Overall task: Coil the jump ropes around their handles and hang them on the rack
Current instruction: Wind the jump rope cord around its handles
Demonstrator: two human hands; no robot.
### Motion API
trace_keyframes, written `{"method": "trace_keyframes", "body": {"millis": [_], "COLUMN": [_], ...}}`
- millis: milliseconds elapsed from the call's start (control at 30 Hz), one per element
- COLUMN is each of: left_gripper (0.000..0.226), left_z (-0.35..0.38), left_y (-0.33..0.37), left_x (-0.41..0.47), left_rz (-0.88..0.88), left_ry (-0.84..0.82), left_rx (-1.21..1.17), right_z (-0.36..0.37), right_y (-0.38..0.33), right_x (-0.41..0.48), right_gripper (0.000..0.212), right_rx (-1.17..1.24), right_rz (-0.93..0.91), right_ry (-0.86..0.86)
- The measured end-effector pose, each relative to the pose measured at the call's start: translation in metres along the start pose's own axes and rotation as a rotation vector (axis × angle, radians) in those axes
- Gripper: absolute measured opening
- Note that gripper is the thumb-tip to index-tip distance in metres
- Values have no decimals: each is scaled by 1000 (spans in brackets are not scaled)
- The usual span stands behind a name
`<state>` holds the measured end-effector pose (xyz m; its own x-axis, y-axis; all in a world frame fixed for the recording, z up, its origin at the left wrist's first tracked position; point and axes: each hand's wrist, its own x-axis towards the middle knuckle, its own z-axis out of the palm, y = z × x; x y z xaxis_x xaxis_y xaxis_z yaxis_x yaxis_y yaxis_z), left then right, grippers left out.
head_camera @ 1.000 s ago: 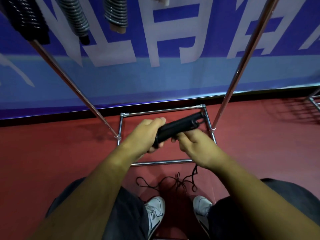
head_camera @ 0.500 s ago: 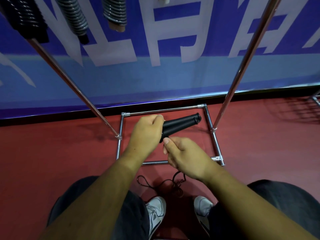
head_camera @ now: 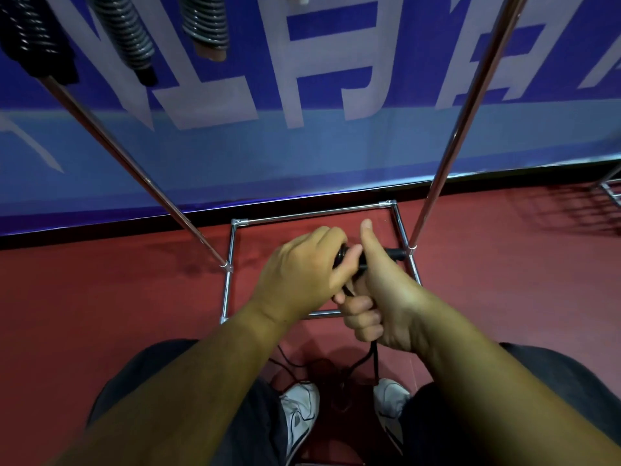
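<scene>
My left hand [head_camera: 302, 267] grips the left end of the black jump rope handles [head_camera: 395, 253], which lie level in front of me above the rack's base. My right hand [head_camera: 379, 297] is curled round the thin black rope [head_camera: 373, 358] just under the handles, thumb pointing up. The rope drops from that fist to a loose tangle on the red floor between my shoes. Most of the handles are hidden by both hands. Three coiled ropes [head_camera: 205, 25] hang at the top left on the chrome rack [head_camera: 447, 156].
The rack's two slanted chrome poles rise left and right of my hands, and its square base frame [head_camera: 232, 250] lies on the red floor. A blue and white banner [head_camera: 319, 139] covers the wall behind. My white shoes [head_camera: 299, 412] stand below.
The handles have swung level and my right hand has turned thumb up, closing round the rope beneath them. Less of the handles shows now. My left hand keeps its grip.
</scene>
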<state>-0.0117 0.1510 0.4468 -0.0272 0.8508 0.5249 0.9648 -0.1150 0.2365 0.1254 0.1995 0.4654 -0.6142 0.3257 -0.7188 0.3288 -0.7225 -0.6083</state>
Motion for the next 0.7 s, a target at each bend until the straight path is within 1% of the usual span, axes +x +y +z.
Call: {"method": "trace_keyframes", "body": {"millis": [100, 133, 200, 267, 333, 367, 433, 467, 500, 533, 567, 600, 633, 667, 700], "left_gripper": [37, 37, 39, 41, 41, 40, 35, 34, 33, 38, 52, 68, 81, 88, 90], "left_z": [2, 3, 3, 4, 1, -2, -10, -13, -16, -19, -23, -27, -30, -32, -36], "left_y": [1, 1, 4, 9, 14, 18, 23, 25, 26, 27, 26, 26, 27, 31, 35], "left_x": [3, 4, 4, 1, -3, -5, -8, -9, -10, -11, -10, -10, -12, -14, -15], "left_rz": [191, 256, 358, 393, 355, 289, 62, -96, -284, -495, -712, -904, -1031, -1086, -1086], "left_ry": [79, 104, 123, 98, 9, -74, -244, -271, -256, -233, -241, -292, -348, -383, -388], "left_rx": [51, 74, 92, 94, 87, 44, -188, -352, -503, -641, -785, -931, -1049, -1123, -1152], "right_z": [-9, -11, -12, -11, -9, -9, -9, -8, -7, -6, -4, -3, -2, -1, 2], "right_y": [-2, -1, 3, 8, 10, 11, 10, 9, 8, 7, 7, 9, 10, 13, 15], "right_x": [0, 0, -1, -2, -3, -3, -4, -6, -8, -10, -11, -13, -13, -13, -13], "right_gripper": [94, 89, 67, 53, 50, 50, 51, 49, 46, 43, 41, 42, 43, 45, 48], "right_rx": [67, 82, 98, 131, 166, 174, 165, 152, 138, 129, 122, 103, 70, 32, -9], "right_rz": [80, 100, 105, 69, 5, -40, -142, -195, -247, -295, -335, -370, -404, -440, -474], "right_ry": [-21, -16, 4, 37, 95, 133, 212, 245, 270, 292, 325, 369, 413, 441, 450]}}
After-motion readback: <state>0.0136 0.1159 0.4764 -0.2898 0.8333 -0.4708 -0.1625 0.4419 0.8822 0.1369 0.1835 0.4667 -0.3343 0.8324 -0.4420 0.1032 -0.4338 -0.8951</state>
